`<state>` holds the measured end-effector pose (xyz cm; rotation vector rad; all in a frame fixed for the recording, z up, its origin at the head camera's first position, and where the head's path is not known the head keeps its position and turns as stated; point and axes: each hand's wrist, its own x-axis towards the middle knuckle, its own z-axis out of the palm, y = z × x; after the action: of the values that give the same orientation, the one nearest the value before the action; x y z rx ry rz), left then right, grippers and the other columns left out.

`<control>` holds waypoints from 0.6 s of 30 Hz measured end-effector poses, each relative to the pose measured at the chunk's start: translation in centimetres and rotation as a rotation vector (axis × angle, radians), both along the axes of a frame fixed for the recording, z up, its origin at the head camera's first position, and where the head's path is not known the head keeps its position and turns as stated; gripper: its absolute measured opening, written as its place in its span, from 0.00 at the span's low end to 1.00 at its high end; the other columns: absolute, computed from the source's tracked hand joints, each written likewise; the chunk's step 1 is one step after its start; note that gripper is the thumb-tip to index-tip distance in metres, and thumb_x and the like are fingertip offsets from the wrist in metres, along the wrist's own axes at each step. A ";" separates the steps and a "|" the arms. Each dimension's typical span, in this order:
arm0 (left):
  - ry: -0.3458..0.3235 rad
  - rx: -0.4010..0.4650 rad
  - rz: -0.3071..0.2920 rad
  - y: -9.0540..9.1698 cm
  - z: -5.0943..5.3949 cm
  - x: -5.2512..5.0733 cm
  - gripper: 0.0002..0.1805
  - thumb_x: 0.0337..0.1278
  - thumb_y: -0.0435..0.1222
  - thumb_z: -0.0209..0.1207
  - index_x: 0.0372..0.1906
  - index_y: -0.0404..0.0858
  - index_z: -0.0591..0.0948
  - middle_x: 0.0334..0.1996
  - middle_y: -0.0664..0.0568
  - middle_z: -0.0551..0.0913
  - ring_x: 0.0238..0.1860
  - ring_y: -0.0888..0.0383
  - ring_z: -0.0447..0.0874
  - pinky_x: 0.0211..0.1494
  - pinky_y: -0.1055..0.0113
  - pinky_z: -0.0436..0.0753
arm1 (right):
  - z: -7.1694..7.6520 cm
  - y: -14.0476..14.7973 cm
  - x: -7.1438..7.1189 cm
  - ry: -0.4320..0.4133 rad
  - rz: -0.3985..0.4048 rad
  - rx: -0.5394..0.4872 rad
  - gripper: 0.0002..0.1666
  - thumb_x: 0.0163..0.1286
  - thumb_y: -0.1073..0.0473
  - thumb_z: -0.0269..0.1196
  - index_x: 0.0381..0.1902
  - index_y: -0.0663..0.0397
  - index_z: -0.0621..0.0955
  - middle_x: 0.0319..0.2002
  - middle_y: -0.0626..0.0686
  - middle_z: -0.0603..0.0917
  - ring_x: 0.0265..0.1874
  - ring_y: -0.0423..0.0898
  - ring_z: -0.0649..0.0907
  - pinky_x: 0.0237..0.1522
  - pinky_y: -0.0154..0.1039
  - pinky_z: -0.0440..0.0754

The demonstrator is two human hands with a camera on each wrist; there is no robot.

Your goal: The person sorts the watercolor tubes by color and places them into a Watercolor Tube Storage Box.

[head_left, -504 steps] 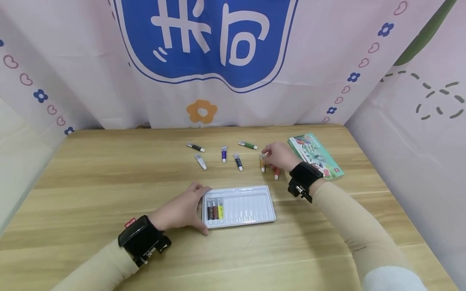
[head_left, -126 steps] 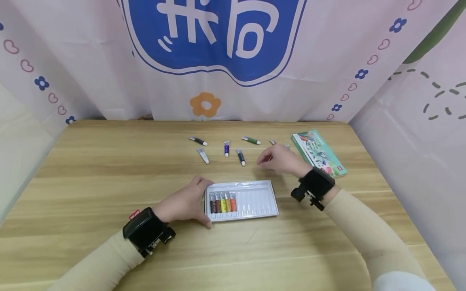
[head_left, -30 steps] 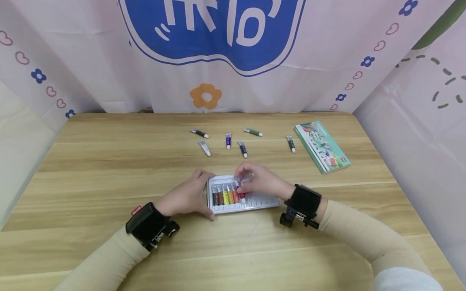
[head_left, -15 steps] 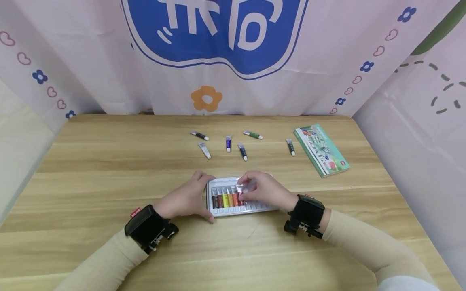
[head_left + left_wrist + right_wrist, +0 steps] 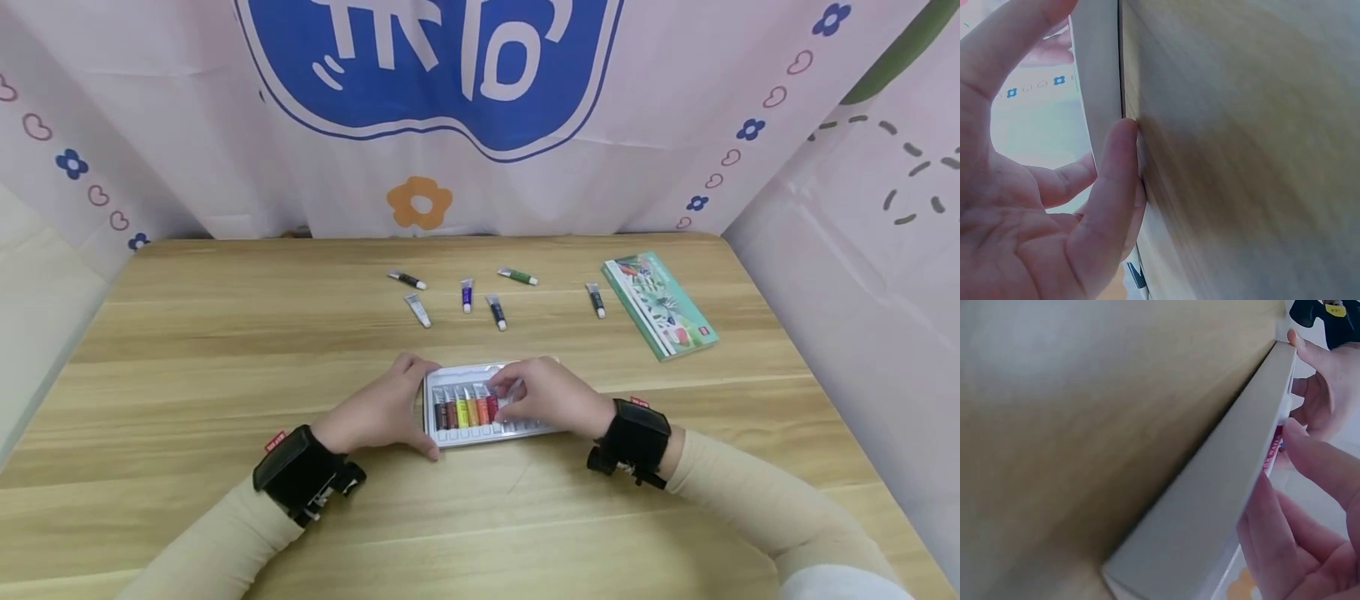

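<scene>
In the head view, a white plastic tray (image 5: 480,441) lies on the table, with several small paint tubes side by side in its left slots, black through brown, yellow and orange to crimson. My left hand (image 5: 378,412) grips the tray's left end, thumb at the front corner and fingers at the back. Over the tray's middle, my right hand (image 5: 555,396) pinches the crimson paint tube (image 5: 492,407) at its slot. The right wrist view shows that tube's red label (image 5: 1274,450) between thumb and fingers, above the tray's side wall (image 5: 1210,481). My right hand covers most slots on the right.
Behind the tray lie loose paint tubes: black (image 5: 407,279), white (image 5: 417,310), violet (image 5: 467,296), dark blue (image 5: 497,312), green (image 5: 517,276) and dark green (image 5: 596,300). A teal illustrated box (image 5: 660,306) lies at the back right. A printed curtain (image 5: 300,183) hangs behind the table.
Since the oldest frame, yellow-orange, orange and crimson tubes have joined those in the tray. Over the last second the crimson tube has lowered into its slot with my right hand. My left hand stays put.
</scene>
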<state>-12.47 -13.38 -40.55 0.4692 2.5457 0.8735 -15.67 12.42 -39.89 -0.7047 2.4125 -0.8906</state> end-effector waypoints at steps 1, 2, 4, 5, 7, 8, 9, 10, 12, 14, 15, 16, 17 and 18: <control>-0.001 -0.001 0.000 0.1 0.0 -0.1 0.63 0.28 0.44 0.87 0.73 0.27 0.64 0.64 0.36 0.66 0.58 0.44 0.75 0.66 0.47 0.77 | 0.1 0.0 0.0 0.020 0.018 0.019 0.22 0.64 0.60 0.75 0.56 0.56 0.87 0.45 0.48 0.87 0.35 0.39 0.82 0.41 0.36 0.83; -0.003 -0.002 0.002 0.2 -0.1 -0.2 0.64 0.27 0.44 0.87 0.73 0.27 0.64 0.64 0.36 0.66 0.58 0.43 0.75 0.66 0.47 0.77 | 0.2 0.0 -0.1 0.039 0.036 0.036 0.22 0.64 0.60 0.75 0.56 0.56 0.87 0.47 0.49 0.87 0.35 0.40 0.81 0.41 0.35 0.82; -0.003 -0.004 0.004 0.2 -0.1 -0.2 0.64 0.27 0.44 0.87 0.73 0.27 0.64 0.64 0.36 0.66 0.59 0.43 0.75 0.65 0.47 0.78 | 0.5 -0.1 -0.1 0.076 0.076 0.062 0.22 0.64 0.60 0.75 0.56 0.57 0.87 0.49 0.51 0.87 0.35 0.40 0.80 0.40 0.35 0.81; -0.002 -0.003 0.006 0.1 -0.1 -0.2 0.64 0.26 0.44 0.87 0.73 0.27 0.64 0.64 0.36 0.66 0.59 0.43 0.75 0.65 0.47 0.78 | 0.5 -0.3 -0.1 0.092 0.091 0.070 0.22 0.64 0.60 0.75 0.56 0.57 0.87 0.50 0.53 0.87 0.35 0.40 0.80 0.40 0.35 0.81; 0.003 0.000 0.004 0.1 -0.2 -0.2 0.64 0.26 0.44 0.87 0.73 0.27 0.65 0.64 0.36 0.66 0.59 0.43 0.75 0.65 0.47 0.78 | 0.7 -0.5 -0.1 0.109 0.109 0.085 0.23 0.63 0.60 0.75 0.56 0.59 0.86 0.51 0.55 0.87 0.35 0.41 0.79 0.40 0.36 0.81; 0.008 0.001 0.001 0.0 -0.2 -0.2 0.64 0.26 0.44 0.87 0.73 0.27 0.65 0.64 0.36 0.67 0.59 0.43 0.75 0.65 0.47 0.78 | 0.8 -0.5 -0.1 0.112 0.111 0.090 0.23 0.63 0.61 0.75 0.56 0.59 0.86 0.51 0.55 0.87 0.35 0.41 0.80 0.40 0.36 0.81; 0.011 0.003 -0.002 0.0 -0.2 -0.2 0.64 0.26 0.44 0.87 0.73 0.27 0.65 0.64 0.36 0.67 0.58 0.43 0.75 0.65 0.47 0.78 | 0.8 -0.6 -0.1 0.115 0.113 0.098 0.23 0.63 0.61 0.75 0.56 0.60 0.86 0.51 0.56 0.87 0.36 0.41 0.80 0.41 0.36 0.81; 0.012 0.003 -0.004 0.0 -0.2 -0.2 0.64 0.26 0.44 0.87 0.73 0.27 0.65 0.64 0.36 0.67 0.58 0.43 0.75 0.65 0.47 0.78 | 0.8 -0.6 -0.1 0.119 0.117 0.105 0.23 0.63 0.62 0.75 0.56 0.60 0.86 0.51 0.56 0.87 0.36 0.41 0.80 0.42 0.36 0.81; 0.013 -0.002 -0.006 0.1 -0.2 -0.2 0.64 0.26 0.44 0.87 0.73 0.27 0.65 0.64 0.36 0.67 0.58 0.43 0.75 0.65 0.47 0.78 | 0.8 -0.7 -0.1 0.127 0.122 0.115 0.23 0.63 0.62 0.75 0.55 0.61 0.86 0.51 0.57 0.87 0.38 0.42 0.81 0.43 0.37 0.82; 0.010 -0.004 -0.003 0.0 -0.2 -0.2 0.64 0.26 0.44 0.87 0.73 0.27 0.65 0.64 0.36 0.67 0.59 0.43 0.75 0.65 0.47 0.78 | 0.6 -0.7 -0.1 0.136 0.125 0.120 0.22 0.63 0.62 0.75 0.55 0.61 0.86 0.50 0.57 0.87 0.38 0.42 0.81 0.44 0.37 0.82; 0.008 -0.005 -0.002 0.0 -0.2 -0.2 0.64 0.26 0.44 0.87 0.73 0.27 0.65 0.64 0.36 0.67 0.59 0.43 0.75 0.65 0.47 0.77 | 0.5 -0.6 -0.1 0.140 0.126 0.121 0.22 0.63 0.62 0.75 0.55 0.61 0.86 0.50 0.57 0.87 0.38 0.42 0.81 0.44 0.37 0.82; 0.009 -0.006 -0.002 0.1 -0.2 -0.2 0.64 0.26 0.44 0.87 0.73 0.27 0.65 0.64 0.36 0.67 0.59 0.42 0.75 0.66 0.46 0.77 | 0.5 -0.6 -0.1 0.142 0.126 0.120 0.22 0.63 0.63 0.75 0.55 0.61 0.86 0.50 0.57 0.87 0.38 0.42 0.81 0.44 0.37 0.82; 0.008 -0.007 -0.002 0.1 -0.2 -0.2 0.64 0.26 0.44 0.87 0.73 0.27 0.64 0.64 0.35 0.66 0.59 0.42 0.75 0.66 0.46 0.77 | 0.4 -0.6 -0.1 0.142 0.124 0.119 0.21 0.63 0.63 0.75 0.54 0.61 0.86 0.50 0.57 0.87 0.38 0.42 0.81 0.44 0.37 0.82; 0.005 -0.008 -0.001 0.1 -0.2 -0.2 0.64 0.26 0.44 0.87 0.73 0.27 0.64 0.65 0.35 0.66 0.60 0.41 0.75 0.66 0.46 0.77 | 0.4 -0.6 0.0 0.143 0.123 0.118 0.21 0.63 0.62 0.75 0.54 0.61 0.86 0.50 0.57 0.87 0.38 0.42 0.81 0.44 0.37 0.82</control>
<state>-12.64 -13.31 -40.78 0.4705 2.5529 0.8624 -15.72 11.84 -39.51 -0.8869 2.4907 -0.6634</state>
